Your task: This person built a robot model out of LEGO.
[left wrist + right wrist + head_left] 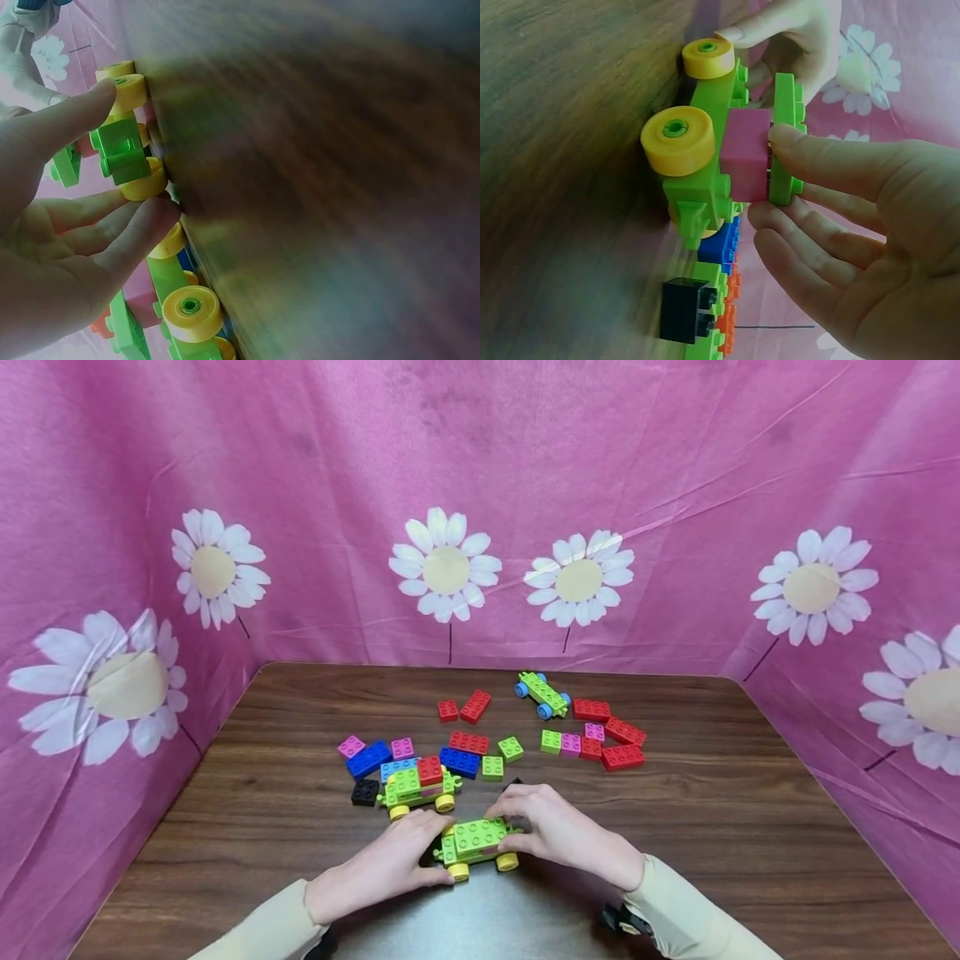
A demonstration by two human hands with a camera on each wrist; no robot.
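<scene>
A lime-green plastic toy car with yellow wheels (476, 839) stands low in the centre of the head view, between the two hands. On its base sits a pink plastic block (744, 154), with a lime-green studded plate (782, 101) above it; in the right wrist view a thin gap shows between plate and block.

The left hand (405, 853) pinches the pair of wheels at the car's left end, thumb on the near wheel and a finger on the far one. The right hand (562, 831) pinches the plate at the other end, thumb on the near edge, other fingers curved behind.

Just up and left in the head view stands a second lime-green car with yellow wheels (405, 792), topped by a red studded brick (430, 770). A black brick (365, 792) lies beside its left end; another black brick (514, 783) is mostly hidden behind the right hand. Farther up lie loose blue, pink, red and lime-green bricks, and a lime-green base with blue wheels (543, 693). All rest on a brown wood-grain worktop (225, 843), with a pink daisy-printed cloth (330, 552) behind.
</scene>
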